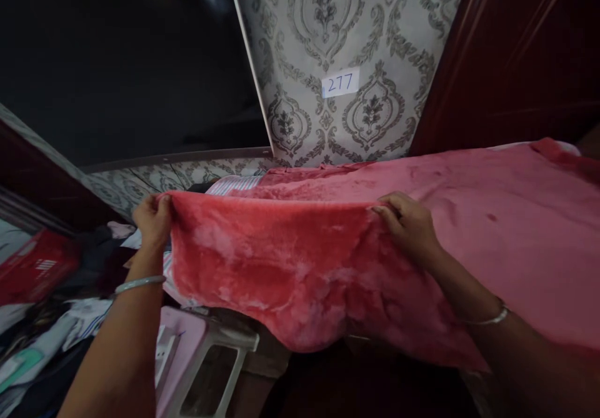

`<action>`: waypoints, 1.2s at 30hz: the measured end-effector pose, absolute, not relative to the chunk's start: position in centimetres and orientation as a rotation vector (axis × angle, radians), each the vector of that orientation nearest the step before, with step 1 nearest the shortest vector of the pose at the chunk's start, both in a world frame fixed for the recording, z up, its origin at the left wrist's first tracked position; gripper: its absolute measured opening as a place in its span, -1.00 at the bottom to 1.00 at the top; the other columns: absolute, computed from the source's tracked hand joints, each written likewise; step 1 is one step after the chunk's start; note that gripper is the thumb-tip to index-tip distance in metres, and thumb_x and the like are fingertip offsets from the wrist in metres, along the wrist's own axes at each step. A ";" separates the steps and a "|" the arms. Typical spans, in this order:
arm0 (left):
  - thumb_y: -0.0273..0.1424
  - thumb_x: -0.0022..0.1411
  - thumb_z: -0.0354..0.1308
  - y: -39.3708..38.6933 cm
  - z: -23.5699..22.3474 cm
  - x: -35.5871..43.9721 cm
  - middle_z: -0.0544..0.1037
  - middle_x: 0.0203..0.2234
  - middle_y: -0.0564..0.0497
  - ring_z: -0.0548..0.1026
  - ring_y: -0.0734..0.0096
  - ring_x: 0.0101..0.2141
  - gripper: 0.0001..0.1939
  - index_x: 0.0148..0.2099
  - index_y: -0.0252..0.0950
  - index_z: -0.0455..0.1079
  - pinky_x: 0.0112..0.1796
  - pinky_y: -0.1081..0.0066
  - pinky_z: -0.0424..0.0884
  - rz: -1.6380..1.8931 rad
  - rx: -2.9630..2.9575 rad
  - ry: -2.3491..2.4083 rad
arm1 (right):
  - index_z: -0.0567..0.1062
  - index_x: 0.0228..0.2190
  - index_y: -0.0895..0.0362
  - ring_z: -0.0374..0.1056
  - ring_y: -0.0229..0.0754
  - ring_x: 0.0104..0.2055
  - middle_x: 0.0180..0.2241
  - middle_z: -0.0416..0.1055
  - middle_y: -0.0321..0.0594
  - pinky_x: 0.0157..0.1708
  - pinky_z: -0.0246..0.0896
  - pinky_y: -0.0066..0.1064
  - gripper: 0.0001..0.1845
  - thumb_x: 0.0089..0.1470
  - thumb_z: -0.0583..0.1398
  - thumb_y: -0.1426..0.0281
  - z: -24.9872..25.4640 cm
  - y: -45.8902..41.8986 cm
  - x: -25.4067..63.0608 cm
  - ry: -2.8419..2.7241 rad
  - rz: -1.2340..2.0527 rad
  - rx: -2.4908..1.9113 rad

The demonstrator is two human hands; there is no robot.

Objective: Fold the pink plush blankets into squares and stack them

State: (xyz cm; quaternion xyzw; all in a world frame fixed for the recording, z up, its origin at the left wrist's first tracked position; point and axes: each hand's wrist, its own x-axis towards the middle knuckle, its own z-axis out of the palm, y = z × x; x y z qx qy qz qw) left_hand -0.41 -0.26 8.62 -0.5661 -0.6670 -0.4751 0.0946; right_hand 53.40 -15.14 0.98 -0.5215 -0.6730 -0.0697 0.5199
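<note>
A plush red and pink blanket (281, 255) is stretched between my two hands, its upper edge pulled nearly straight. My left hand (154, 218) pinches the left corner between thumb and fingers. Further right along the same edge, my right hand (410, 224) grips the cloth with fingers closed. The front part hangs down in soft folds. To the right, the blanket's smooth pink expanse (506, 230) lies spread over a surface that it covers. Striped cloth (234, 184) shows behind the raised edge.
A large black television screen (131, 62) stands at the back left, beside patterned wallpaper (323, 24) with a paper label reading 277 (340, 82). Dark red wood (525, 62) rises at right. Piled clothes (89, 318), a red box (42, 265) and a pale plastic frame (234, 368) are at lower left.
</note>
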 end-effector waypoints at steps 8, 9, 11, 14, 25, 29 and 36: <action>-0.32 0.20 0.18 0.1 7.1 2.6 0.47 -0.47 0.05 0.46 0.29 -0.34 -0.83 -0.24 -0.33 0.44 -0.22 0.33 0.42 -1.154 -1.718 -2.297 | 0.44 -0.52 0.06 0.32 -0.16 -0.47 -0.54 0.45 -0.25 -0.44 0.12 -0.36 -0.64 0.20 0.14 0.12 -3.3 -13.7 54.8 -1.648 0.177 -1.406; -0.31 0.19 0.18 0.3 6.5 2.8 0.48 -0.47 0.02 0.48 0.23 -0.32 -0.84 -0.27 -0.31 0.44 -0.20 0.29 0.43 -1.110 -1.722 -2.317 | 0.44 -0.53 0.06 0.33 -0.15 -0.46 -0.53 0.46 -0.24 -0.43 0.12 -0.36 -0.65 0.18 0.15 0.13 -3.9 -13.5 54.7 -1.648 0.218 -1.418; -0.29 0.17 0.17 0.7 5.3 3.0 0.51 -0.46 -0.04 0.52 0.11 -0.26 -0.85 -0.30 -0.28 0.43 -0.17 0.21 0.44 -1.052 -1.728 -2.343 | 0.40 -0.56 0.06 0.31 -0.16 -0.48 -0.56 0.43 -0.26 -0.43 0.10 -0.36 -0.65 0.16 0.15 0.13 -4.5 -13.0 54.4 -1.649 0.269 -1.439; -0.25 0.18 0.13 1.4 3.7 3.0 0.56 -0.39 -0.16 0.55 -0.04 -0.19 -0.81 -0.30 -0.26 0.44 -0.16 0.14 0.45 -0.825 -1.776 -2.368 | 0.36 -0.59 0.06 0.25 -0.19 -0.51 -0.60 0.37 -0.29 -0.46 0.04 -0.37 -0.65 0.14 0.16 0.15 -4.7 -12.5 54.0 -1.649 0.272 -1.446; -0.30 0.30 0.00 0.8 1.3 17.5 0.58 0.03 -0.24 0.47 -0.02 0.09 -0.61 0.07 -0.31 0.47 0.14 0.04 0.35 -0.696 -2.548 -1.519 | 0.45 -0.50 0.09 0.29 -0.21 -0.45 -0.49 0.46 -0.27 -0.40 0.10 -0.39 -0.74 0.21 0.19 0.29 -4.2 -12.3 53.5 -1.732 0.226 -1.426; -0.18 0.35 0.06 -2.7 -0.6 27.5 0.56 0.06 -0.20 0.49 0.06 0.09 -0.59 0.12 -0.28 0.44 0.13 0.11 0.38 -0.875 -2.979 -1.036 | 0.48 -0.43 0.10 0.35 -0.18 -0.36 -0.41 0.49 -0.24 -0.30 0.18 -0.37 -0.80 0.25 0.20 0.34 -3.4 -12.6 52.9 -1.764 0.217 -1.407; -0.24 0.38 -0.07 -5.4 -1.7 31.9 0.59 -0.35 -0.09 0.56 0.18 -0.26 -0.72 -0.27 -0.19 0.41 -0.18 0.26 0.47 -0.780 -3.047 -1.044 | 0.56 -0.12 0.09 0.41 -0.10 -0.14 -0.14 0.52 -0.12 -0.11 0.32 -0.28 -0.81 0.28 0.18 0.35 -3.7 -14.7 58.1 -1.669 0.150 -1.340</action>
